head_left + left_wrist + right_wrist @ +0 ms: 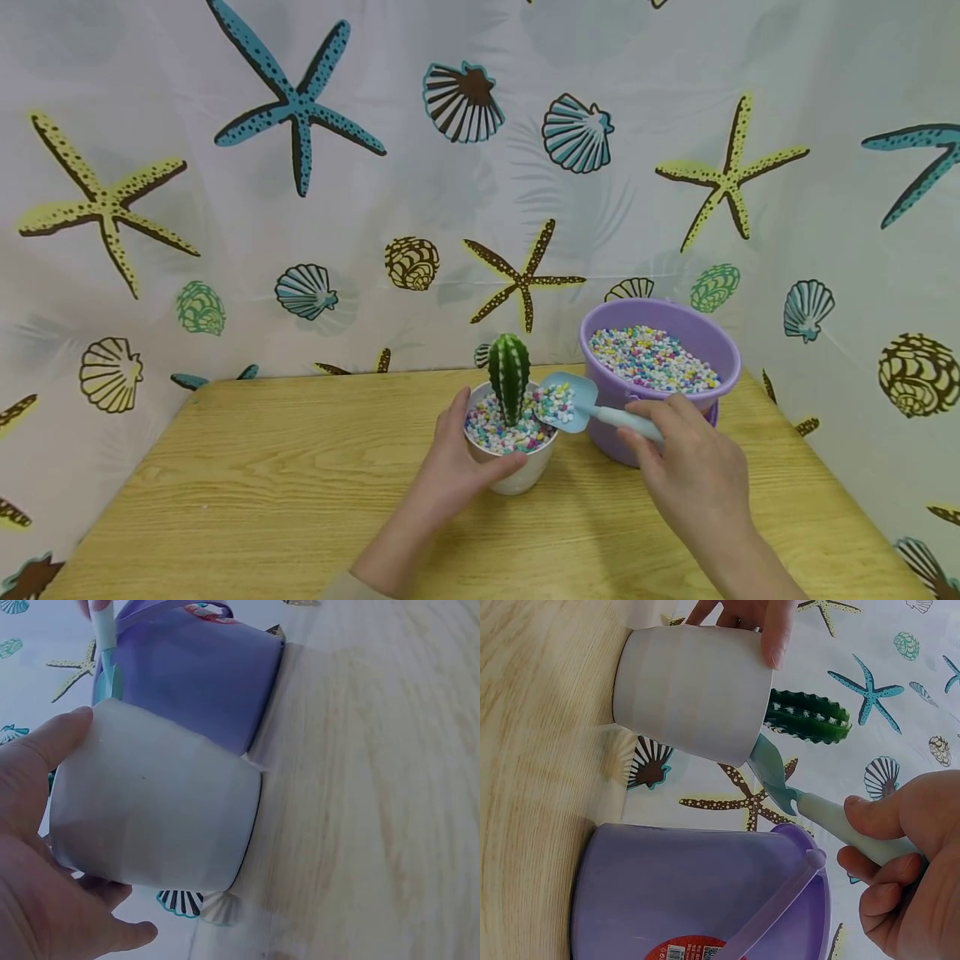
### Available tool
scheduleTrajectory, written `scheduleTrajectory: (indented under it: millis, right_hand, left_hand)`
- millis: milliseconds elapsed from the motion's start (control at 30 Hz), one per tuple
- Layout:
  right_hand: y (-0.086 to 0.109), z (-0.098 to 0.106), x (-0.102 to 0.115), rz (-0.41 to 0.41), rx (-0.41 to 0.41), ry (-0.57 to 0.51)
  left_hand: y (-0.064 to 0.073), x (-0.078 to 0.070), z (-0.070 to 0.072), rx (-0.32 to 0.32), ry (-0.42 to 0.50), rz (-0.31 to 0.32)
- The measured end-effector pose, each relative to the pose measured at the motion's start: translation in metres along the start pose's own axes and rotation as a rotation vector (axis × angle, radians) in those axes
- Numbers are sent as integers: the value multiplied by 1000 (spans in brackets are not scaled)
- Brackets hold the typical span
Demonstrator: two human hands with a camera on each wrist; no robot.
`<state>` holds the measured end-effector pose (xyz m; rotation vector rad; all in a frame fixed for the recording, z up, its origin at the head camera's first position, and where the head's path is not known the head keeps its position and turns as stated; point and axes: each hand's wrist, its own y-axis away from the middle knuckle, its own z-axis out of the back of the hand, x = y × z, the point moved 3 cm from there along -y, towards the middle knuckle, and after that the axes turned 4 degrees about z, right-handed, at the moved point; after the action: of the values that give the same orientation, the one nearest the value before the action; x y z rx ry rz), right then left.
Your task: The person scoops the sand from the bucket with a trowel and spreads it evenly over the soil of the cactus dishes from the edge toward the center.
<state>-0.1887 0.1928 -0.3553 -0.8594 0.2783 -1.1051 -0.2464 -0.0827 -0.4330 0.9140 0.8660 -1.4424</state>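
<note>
A green cactus (508, 375) stands upright in a white pot (521, 477), among small multicoloured pebbles (487, 425). My left hand (459, 467) holds the pot from its left, thumb at the near rim and fingers round the far side; the left wrist view shows the pot's plain wall (157, 795) close up. With my right hand (697, 467) I grip the handle of a light blue toy shovel (630, 421). Its blade (766, 766) carries more pebbles and is at the pot's right rim, tip over the pebbles beside the cactus.
Just right of the pot stands a purple bucket (611, 437) filled with the same pebbles (652, 358). Its handle (780, 904) hangs down on the near side, by a red label (679, 949). Behind the wooden table (285, 475) hangs a cloth (360, 208) printed with shells and starfish.
</note>
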Motion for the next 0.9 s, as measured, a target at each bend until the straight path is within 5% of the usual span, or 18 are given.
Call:
scheduleTrajectory:
  millis: [133, 367, 633, 900]
  right_hand:
    - [1, 0, 1, 33, -30, 21]
    - [2, 0, 2, 69, -48, 42]
    - [3, 0, 5, 79, -52, 52]
    - [2, -1, 6, 94, -67, 56]
  left_hand:
    - [1, 0, -2, -19, -19, 2]
    - [0, -1, 5, 58, 25, 13]
    - [2, -2, -1, -1, -8, -2]
    - [-1, -1, 2, 53, 40, -1]
